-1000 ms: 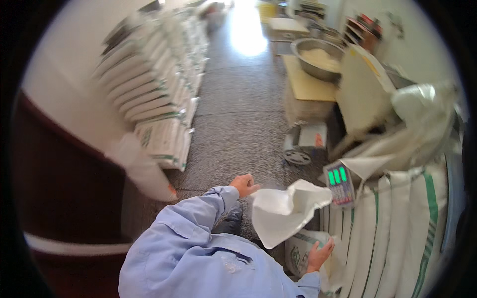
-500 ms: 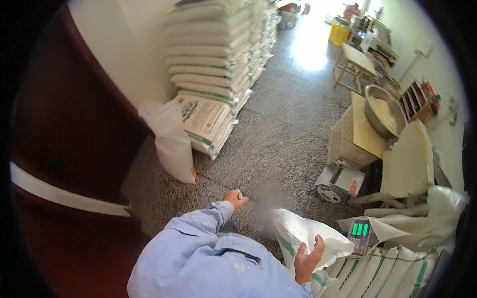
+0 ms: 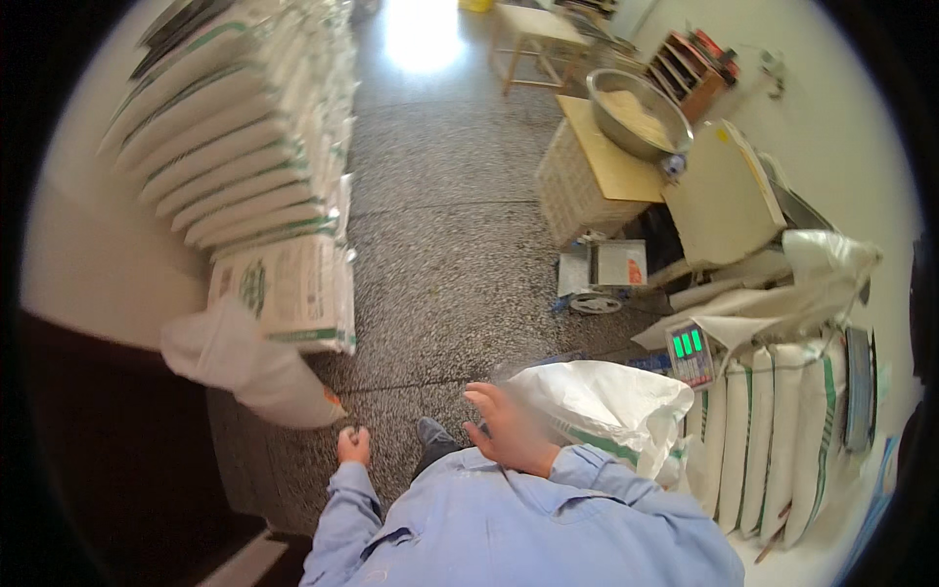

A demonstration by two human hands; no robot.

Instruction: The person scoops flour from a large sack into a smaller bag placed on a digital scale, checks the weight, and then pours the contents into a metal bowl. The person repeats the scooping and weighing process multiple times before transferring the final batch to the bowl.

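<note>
Low on the left, my left hand (image 3: 354,446) has its fingers curled closed. What they hold, if anything, cannot be made out. Just beyond it a filled white sack (image 3: 256,370) leans against the stacked bags. My right hand (image 3: 511,430) is in front of my body, fingers apart and holding nothing. It is partly blurred, beside an open white sack (image 3: 606,399) with green stripes and a crumpled top. I cannot tell whether that hand touches the sack. A scale display (image 3: 691,356) with green lit digits stands behind the sack's right side.
Tall stacked white bags (image 3: 245,157) line the left wall. Several upright green-striped sacks (image 3: 773,430) stand at right. Farther back are a small wheeled metal device (image 3: 602,269), a crate with a board (image 3: 577,186), a metal basin of pale grain or powder (image 3: 641,122) and a wooden stool (image 3: 538,34).
The view has turned right, so the room shifts left in the picture. My right hand has moved away from the open sack's front, toward my body's middle. My left hand stays curled.
</note>
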